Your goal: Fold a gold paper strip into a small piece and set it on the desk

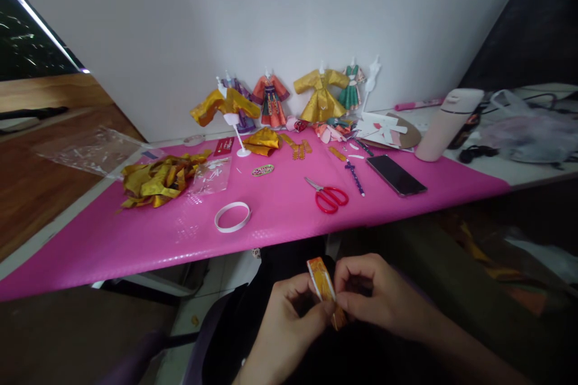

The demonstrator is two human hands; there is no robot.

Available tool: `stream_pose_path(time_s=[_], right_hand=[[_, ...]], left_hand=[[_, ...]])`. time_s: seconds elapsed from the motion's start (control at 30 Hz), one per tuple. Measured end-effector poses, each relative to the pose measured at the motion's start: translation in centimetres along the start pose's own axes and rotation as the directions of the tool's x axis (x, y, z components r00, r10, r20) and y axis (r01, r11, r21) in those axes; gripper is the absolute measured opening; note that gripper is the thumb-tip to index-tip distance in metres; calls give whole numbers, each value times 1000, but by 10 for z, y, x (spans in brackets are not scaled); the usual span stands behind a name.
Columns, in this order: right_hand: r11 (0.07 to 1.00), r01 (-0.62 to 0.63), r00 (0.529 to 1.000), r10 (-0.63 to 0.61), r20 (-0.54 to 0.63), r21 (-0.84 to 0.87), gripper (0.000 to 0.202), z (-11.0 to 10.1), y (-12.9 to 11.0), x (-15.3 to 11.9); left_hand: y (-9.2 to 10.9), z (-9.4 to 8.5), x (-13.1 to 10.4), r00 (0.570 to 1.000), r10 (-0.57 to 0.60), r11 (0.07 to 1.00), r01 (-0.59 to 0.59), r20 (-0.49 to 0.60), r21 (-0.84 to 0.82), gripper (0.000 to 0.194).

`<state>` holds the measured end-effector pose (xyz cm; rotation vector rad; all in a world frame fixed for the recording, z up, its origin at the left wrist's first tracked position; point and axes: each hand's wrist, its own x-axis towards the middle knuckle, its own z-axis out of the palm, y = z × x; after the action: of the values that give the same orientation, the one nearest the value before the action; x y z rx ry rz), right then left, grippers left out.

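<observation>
Over my lap, below the table edge, I hold a narrow golden-yellow fabric strip [322, 281] with white along its edges and orange at its ends. My left hand [293, 322] pinches it from the left between thumb and fingers. From the right, my right hand [372, 295] has thumb and fingertips closed at the strip's edge. The lower part of the strip is partly hidden by my fingers. Nearest on the table lie red-handled scissors [331, 198], blades pointing away and left, and a white ring [232, 217], perhaps a roll of tape.
A pink cover [280, 216] lies over the table. On the left are a golden fabric heap [158, 180] and a plastic bag [212, 175]. Small dress forms in doll clothes [321, 96] line the wall. A phone [396, 174] and bottle [445, 125] stand right.
</observation>
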<state>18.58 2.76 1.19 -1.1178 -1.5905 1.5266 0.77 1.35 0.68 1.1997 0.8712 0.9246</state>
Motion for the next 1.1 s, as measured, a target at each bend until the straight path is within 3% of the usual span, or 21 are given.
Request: stream_pose_path(time_s=[0.73, 1.1], right_hand=[[980, -32, 995, 12, 102, 195, 10, -2, 4, 0], [993, -11, 999, 5, 50, 119, 7, 1, -4, -3]], left_hand=[[4, 0, -2, 997, 9, 992, 0, 75, -125, 10], [5, 0, -2, 1000, 10, 999, -10, -1, -35, 4]])
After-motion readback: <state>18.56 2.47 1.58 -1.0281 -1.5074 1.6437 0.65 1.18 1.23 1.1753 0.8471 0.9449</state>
